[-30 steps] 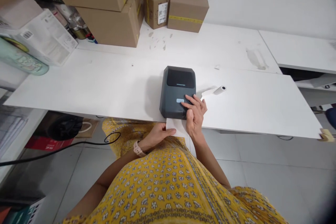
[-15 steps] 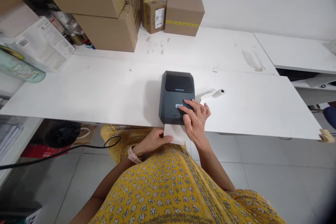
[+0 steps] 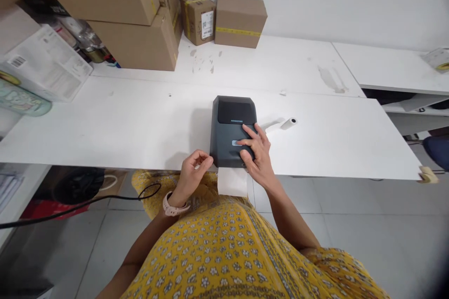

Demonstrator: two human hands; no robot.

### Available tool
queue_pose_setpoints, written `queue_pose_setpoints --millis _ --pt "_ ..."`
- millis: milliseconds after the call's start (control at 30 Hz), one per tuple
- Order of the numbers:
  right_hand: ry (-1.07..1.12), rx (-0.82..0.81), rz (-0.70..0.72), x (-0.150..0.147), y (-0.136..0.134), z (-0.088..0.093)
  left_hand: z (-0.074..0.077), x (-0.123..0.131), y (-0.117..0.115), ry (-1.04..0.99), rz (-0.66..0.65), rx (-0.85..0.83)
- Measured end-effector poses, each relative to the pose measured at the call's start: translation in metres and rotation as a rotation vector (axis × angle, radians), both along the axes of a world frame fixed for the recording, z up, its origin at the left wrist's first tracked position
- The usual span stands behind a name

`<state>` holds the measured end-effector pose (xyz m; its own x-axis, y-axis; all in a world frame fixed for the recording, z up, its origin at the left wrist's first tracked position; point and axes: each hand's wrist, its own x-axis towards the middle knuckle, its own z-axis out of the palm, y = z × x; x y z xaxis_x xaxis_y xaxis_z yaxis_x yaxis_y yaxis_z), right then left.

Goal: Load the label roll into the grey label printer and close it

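A dark grey label printer point(image 3: 228, 131) stands at the table's front edge, with a lit button on its top. A strip of white paper point(image 3: 232, 182) sticks out of its front and hangs past the edge. My right hand point(image 3: 257, 152) lies over the printer's right side, fingers apart, one fingertip on the button. Beside the printer's front left corner is my left hand point(image 3: 195, 168), its fingers curled in and the thumb against them; nothing shows in it. Right of the printer lies a small white paper roll point(image 3: 289, 124) with a loose tail.
Cardboard boxes point(image 3: 131, 44) are stacked at the back left, and two smaller cartons point(image 3: 240, 21) stand by the wall. A white box point(image 3: 49, 63) and a green bottle point(image 3: 24, 98) sit at far left. A black cable point(image 3: 87, 202) runs below the table's point(image 3: 333, 140) left part.
My left hand has let go of the paper strip and moved up and left to the printer's front corner. My right fingers have shifted slightly, with one still on the button.
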<state>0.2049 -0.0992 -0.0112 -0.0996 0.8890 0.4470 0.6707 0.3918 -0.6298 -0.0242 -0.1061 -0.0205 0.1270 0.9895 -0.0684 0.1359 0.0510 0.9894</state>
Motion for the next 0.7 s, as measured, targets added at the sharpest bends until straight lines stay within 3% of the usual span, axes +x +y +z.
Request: queue_pose_setpoints --millis 167,300,400,500,700 --pt "0.368 0.012 -0.165 -0.006 -0.018 -0.015 -0.014 0.000 -0.018 0.003 0.056 0.021" --pt "0.534 -0.075 -0.317 -0.012 -0.034 -0.030 -0.024 -0.001 -0.023 -0.029 -0.093 0.084" --pt "0.560 -0.149 -0.316 -0.013 -0.041 -0.038 -0.031 0.005 -0.020 -0.076 -0.160 0.124" --pt "0.515 -0.153 -0.315 -0.012 -0.043 -0.041 -0.035 0.010 -0.018 -0.027 -0.125 0.182" --pt "0.476 -0.141 -0.284 -0.009 -0.043 -0.035 -0.022 0.010 -0.012 0.067 -0.093 0.278"
